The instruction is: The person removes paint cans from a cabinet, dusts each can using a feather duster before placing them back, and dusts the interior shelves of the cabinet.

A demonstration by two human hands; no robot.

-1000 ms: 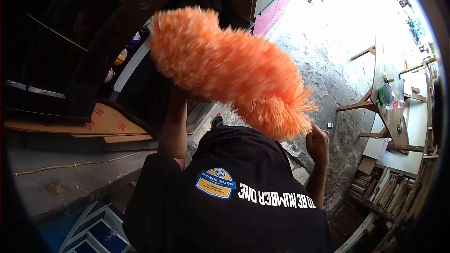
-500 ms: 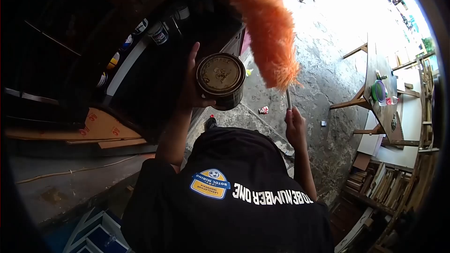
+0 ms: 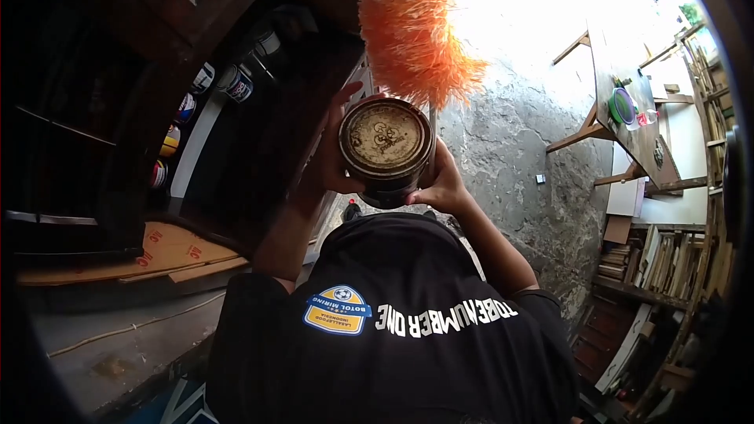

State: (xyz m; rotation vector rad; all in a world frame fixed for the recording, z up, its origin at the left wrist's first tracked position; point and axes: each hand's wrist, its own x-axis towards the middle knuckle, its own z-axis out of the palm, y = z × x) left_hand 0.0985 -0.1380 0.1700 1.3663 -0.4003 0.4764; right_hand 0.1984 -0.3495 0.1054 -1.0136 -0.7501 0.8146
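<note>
A round can (image 3: 385, 141) with a stained, dull gold lid is held upright in front of my chest. My left hand (image 3: 331, 149) wraps round its left side. Against its right side rests my right hand (image 3: 446, 187), which also grips the thin handle (image 3: 432, 122) of a fluffy orange duster (image 3: 412, 27). The duster's head rises just beyond the can, and its lower fringe is close to the lid. Part of the handle and some fingers are hidden behind the can.
Several paint cans (image 3: 170, 141) line a dark shelf at the left. Brown boards (image 3: 177, 251) lie below it. At the right stands a wooden table (image 3: 628, 122) with a green bowl (image 3: 622, 106) on it. Wood pieces (image 3: 667, 263) are stacked at the lower right above the concrete floor (image 3: 510, 165).
The can came into view in my left hand, uncovered as the duster swung up and away. My right hand has since moved left to the can, bringing the duster with it.
</note>
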